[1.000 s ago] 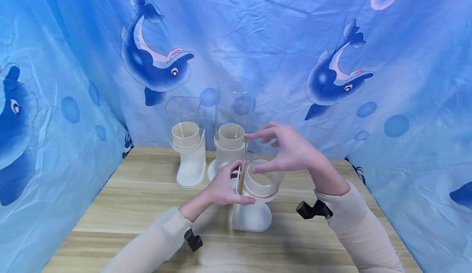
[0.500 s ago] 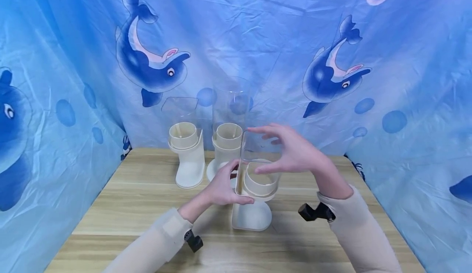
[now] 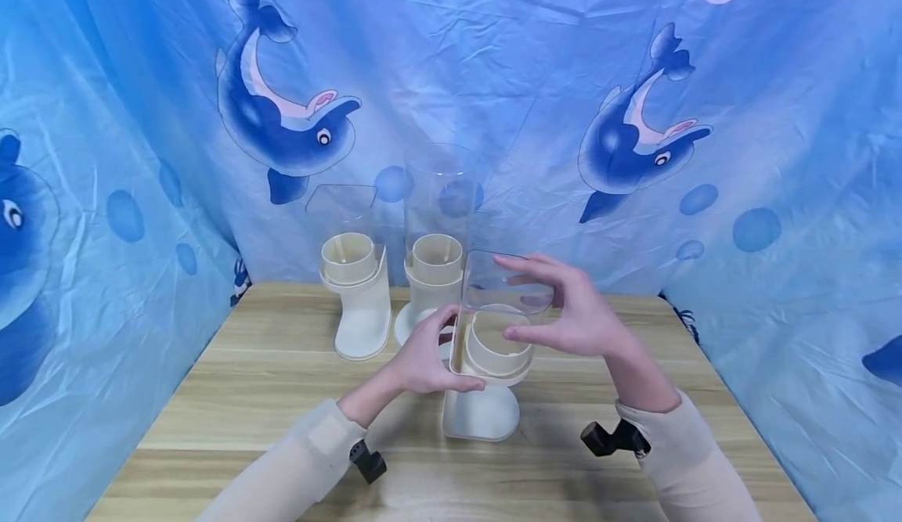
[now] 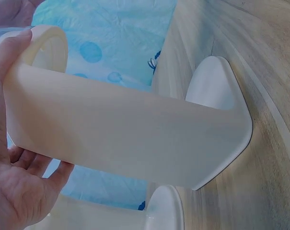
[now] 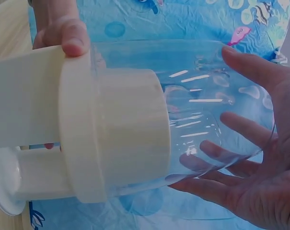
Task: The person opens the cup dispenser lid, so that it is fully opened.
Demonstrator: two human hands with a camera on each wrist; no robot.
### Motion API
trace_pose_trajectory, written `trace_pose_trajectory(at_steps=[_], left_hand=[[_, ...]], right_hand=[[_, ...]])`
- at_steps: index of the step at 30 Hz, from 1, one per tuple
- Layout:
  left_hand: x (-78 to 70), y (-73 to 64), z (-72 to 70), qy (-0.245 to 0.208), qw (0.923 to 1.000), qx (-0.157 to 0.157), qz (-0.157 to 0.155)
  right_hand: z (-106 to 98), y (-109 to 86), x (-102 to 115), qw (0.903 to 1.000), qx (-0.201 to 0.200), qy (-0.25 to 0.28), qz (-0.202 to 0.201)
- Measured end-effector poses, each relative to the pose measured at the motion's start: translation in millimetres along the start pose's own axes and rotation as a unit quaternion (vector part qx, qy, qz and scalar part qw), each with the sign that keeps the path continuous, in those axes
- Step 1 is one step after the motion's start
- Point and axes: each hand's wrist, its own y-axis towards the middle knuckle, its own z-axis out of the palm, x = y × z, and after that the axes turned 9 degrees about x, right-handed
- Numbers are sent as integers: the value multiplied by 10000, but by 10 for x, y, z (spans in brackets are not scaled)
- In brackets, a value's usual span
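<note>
In the head view, a cream stand (image 3: 481, 412) with a round collar stands upright on the table. A clear plastic sleeve (image 3: 503, 275) rises from it, around the cream ring (image 3: 502, 350). My left hand (image 3: 423, 358) grips the stand's upper part from the left, thumb in front and fingers behind; the left wrist view shows its flat cream back (image 4: 111, 127). My right hand (image 3: 578, 311) spans the clear sleeve from the right. Through the plastic its fingers (image 5: 250, 127) show in the right wrist view, with the thumb at the opposite side.
Behind stand two similar cream pieces, one at the left (image 3: 362, 311) with a short clear sleeve, one in the middle (image 3: 433, 287) with a tall clear tube. A wooden table (image 3: 247, 397) carries them. A blue dolphin curtain (image 3: 458, 60) encloses the back and sides.
My right hand has shifted to the right along the clear sleeve. The left hand and the stand have hardly moved; the head view has tilted slightly.
</note>
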Motion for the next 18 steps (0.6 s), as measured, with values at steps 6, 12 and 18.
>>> trace_pose_trajectory(at_steps=[6, 12, 18], left_hand=[[4, -28, 18, -89, 9999, -65, 47], [15, -35, 48, -87, 9999, -61, -28], [30, -36, 37, -157, 9998, -140, 17]], right_hand=[[54, -36, -31, 9995, -148, 259, -113], [97, -92, -82, 9973, -386, 619, -126], [88, -56, -73, 9978, -443, 448, -217]])
